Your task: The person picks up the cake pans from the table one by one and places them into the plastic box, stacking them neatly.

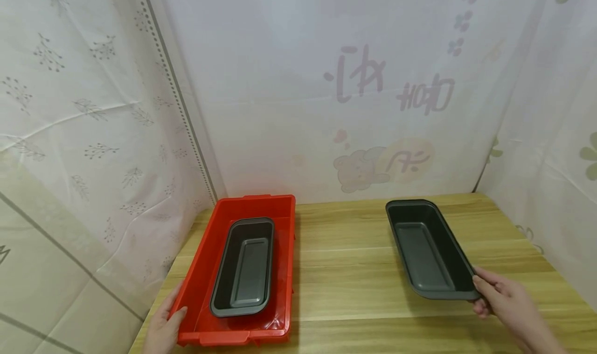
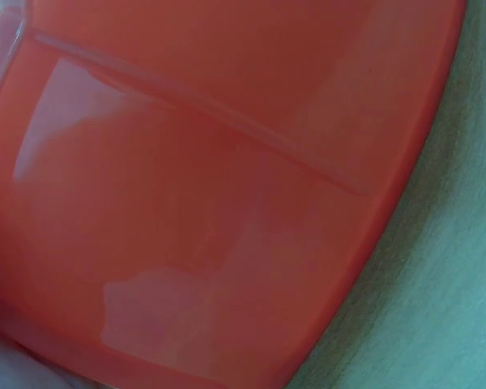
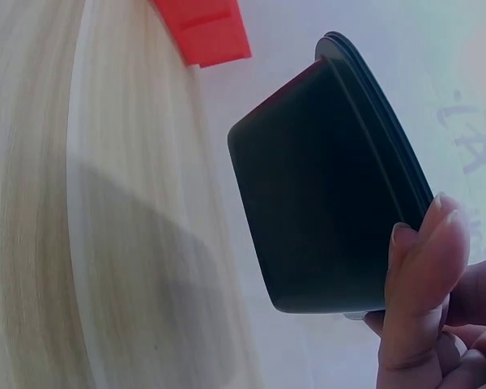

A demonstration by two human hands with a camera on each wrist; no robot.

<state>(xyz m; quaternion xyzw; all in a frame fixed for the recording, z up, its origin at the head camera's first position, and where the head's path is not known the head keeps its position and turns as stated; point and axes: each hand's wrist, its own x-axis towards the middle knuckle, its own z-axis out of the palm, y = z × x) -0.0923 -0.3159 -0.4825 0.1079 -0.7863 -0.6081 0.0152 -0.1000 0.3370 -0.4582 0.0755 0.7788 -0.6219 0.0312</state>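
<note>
My right hand [image 1: 506, 302] pinches a dark grey loaf pan [image 1: 424, 258] by its near right corner, thumb on the rim. The right wrist view shows this pan [image 3: 324, 186] tilted above the wooden surface, its shadow below. At the left, my left hand [image 1: 163, 323] grips the near left corner of a red plastic tray [image 1: 226, 337], thumb over the rim and fingers outside. A second dark loaf pan [image 1: 252, 271] lies lengthwise inside the tray, apart from both hands. The tray's wall [image 2: 202, 211] fills most of the left wrist view.
Both the tray and the held pan are over a light wooden tabletop [image 1: 342, 271]. White printed curtains [image 1: 280, 100] hang behind the table and at both sides, close to its edges.
</note>
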